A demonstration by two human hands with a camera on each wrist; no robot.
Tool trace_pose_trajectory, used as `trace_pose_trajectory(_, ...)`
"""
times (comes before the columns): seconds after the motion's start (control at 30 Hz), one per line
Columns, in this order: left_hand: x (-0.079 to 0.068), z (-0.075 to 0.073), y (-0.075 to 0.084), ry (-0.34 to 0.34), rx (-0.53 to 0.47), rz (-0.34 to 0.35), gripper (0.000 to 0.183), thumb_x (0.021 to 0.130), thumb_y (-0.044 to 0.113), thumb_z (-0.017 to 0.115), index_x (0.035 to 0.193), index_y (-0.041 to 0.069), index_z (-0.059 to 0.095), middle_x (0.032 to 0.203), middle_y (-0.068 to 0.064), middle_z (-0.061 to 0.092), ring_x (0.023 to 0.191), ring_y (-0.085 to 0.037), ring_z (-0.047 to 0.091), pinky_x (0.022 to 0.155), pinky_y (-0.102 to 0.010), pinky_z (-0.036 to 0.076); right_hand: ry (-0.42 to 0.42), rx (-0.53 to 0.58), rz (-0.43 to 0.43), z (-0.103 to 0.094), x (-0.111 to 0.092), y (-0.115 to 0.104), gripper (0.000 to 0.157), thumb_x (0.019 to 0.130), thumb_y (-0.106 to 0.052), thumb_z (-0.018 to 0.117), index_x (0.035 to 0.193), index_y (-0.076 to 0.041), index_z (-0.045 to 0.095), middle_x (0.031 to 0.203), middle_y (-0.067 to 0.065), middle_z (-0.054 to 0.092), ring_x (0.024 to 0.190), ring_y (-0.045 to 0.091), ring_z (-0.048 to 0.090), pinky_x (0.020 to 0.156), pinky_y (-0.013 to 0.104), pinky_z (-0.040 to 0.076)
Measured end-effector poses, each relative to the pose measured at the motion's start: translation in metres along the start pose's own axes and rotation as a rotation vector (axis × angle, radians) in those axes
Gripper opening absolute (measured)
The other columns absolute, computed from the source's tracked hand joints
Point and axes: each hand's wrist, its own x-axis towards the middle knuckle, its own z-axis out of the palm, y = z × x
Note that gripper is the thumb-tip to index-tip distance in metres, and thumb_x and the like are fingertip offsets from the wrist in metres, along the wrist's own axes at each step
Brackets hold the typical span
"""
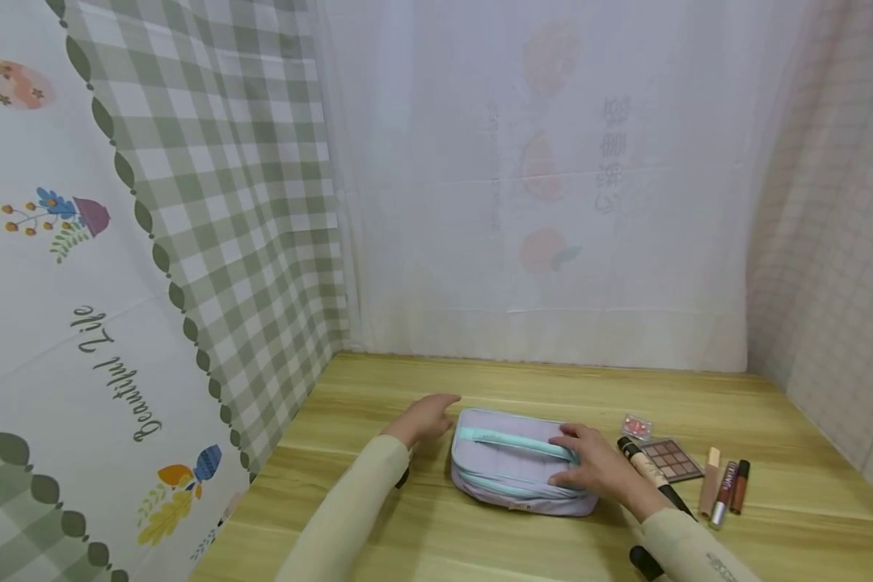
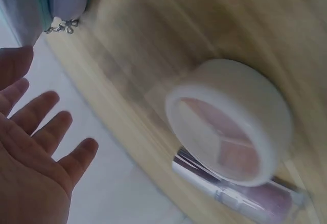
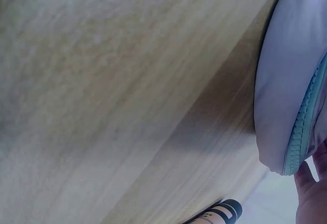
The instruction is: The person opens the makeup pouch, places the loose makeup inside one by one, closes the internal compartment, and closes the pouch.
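Note:
A lilac cosmetic bag (image 1: 512,465) with mint zip trim and a mint carry handle (image 1: 512,441) lies on the wooden table. My right hand (image 1: 602,467) holds its right end, thumb toward the front and fingers over the top beside the handle. In the right wrist view, fingers (image 3: 306,183) touch the end of the bag near the zip (image 3: 301,127). Just off the bag's left end is my left hand (image 1: 423,419), fingers extended and nothing in it. A flower-shaped zip charm (image 2: 67,26) dangles from the bag in the left wrist view.
Beside my left hand are a round white container (image 2: 235,116) and a lip gloss tube (image 2: 235,198). At the right lie an eyeshadow palette (image 1: 672,459), a small clear case (image 1: 636,427), a long black-and-beige tube (image 1: 649,469) and several lip tubes (image 1: 724,495). Cloth hangs around the table (image 1: 378,372).

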Motion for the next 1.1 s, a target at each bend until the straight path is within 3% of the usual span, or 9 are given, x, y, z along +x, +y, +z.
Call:
trace_pose_trajectory(0.13,0.008,-0.001,0.002,-0.011,-0.087,-0.01,0.048,0.098,0.004,0.057,0.146,0.008,0.049,0.144,-0.01,0.052,0.133,-0.028,0.047,0.108,-0.043,0.04,-0.001,0.007,0.018,0.0,0.0,-0.001,0.068,0.074,-0.043,0.085,0.125,-0.002,0.066,0.14,0.029,0.046,0.128,0.052,0.041,0.1,0.066,0.037)
trace_pose_trajectory(0.3,0.019,0.0,0.005,-0.038,-0.106,-0.003,0.045,0.099,0.002,0.054,0.144,0.01,0.052,0.139,-0.009,0.057,0.131,-0.027,0.05,0.106,-0.042,0.043,-0.001,0.009,0.029,-0.001,0.0,0.0,0.068,0.074,-0.043,0.085,0.125,-0.003,0.067,0.14,0.028,0.047,0.127,0.051,0.041,0.1,0.066,0.037)
trace_pose_trajectory(0.47,0.027,0.004,0.005,-0.071,-0.162,-0.021,0.049,0.096,-0.009,0.048,0.14,0.011,0.057,0.134,-0.008,0.06,0.128,-0.025,0.052,0.105,-0.038,0.044,-0.001,0.02,0.018,-0.001,0.001,0.002,0.067,0.075,-0.044,0.084,0.124,-0.002,0.067,0.139,0.028,0.048,0.127,0.052,0.042,0.099,0.066,0.037)
trace_pose_trajectory(0.67,0.03,0.007,0.005,-0.108,-0.241,-0.013,0.048,0.095,-0.012,0.05,0.135,0.011,0.062,0.132,-0.006,0.063,0.127,-0.023,0.053,0.105,-0.037,0.044,0.021,0.064,0.029,0.0,0.001,0.004,0.047,0.087,-0.037,0.076,0.119,-0.003,0.071,0.138,0.027,0.051,0.127,0.052,0.043,0.1,0.066,0.036)
trace_pose_trajectory(0.93,0.034,0.009,-0.001,-0.094,-0.194,0.006,0.04,0.096,-0.008,0.05,0.122,0.013,0.071,0.12,-0.002,0.068,0.112,-0.016,0.057,0.1,-0.034,0.046,0.061,0.086,0.069,0.001,0.001,0.005,0.036,0.088,-0.031,0.075,0.111,-0.004,0.075,0.135,0.023,0.056,0.126,0.05,0.047,0.101,0.063,0.038)
trace_pose_trajectory(1.1,0.035,0.011,-0.004,-0.073,-0.153,0.021,0.038,0.092,-0.006,0.055,0.119,0.012,0.073,0.113,-0.001,0.07,0.102,-0.011,0.058,0.095,-0.03,0.047,0.054,0.052,0.044,0.0,0.003,0.002,0.03,0.087,-0.029,0.077,0.109,-0.008,0.076,0.136,0.02,0.057,0.127,0.048,0.047,0.102,0.063,0.037)
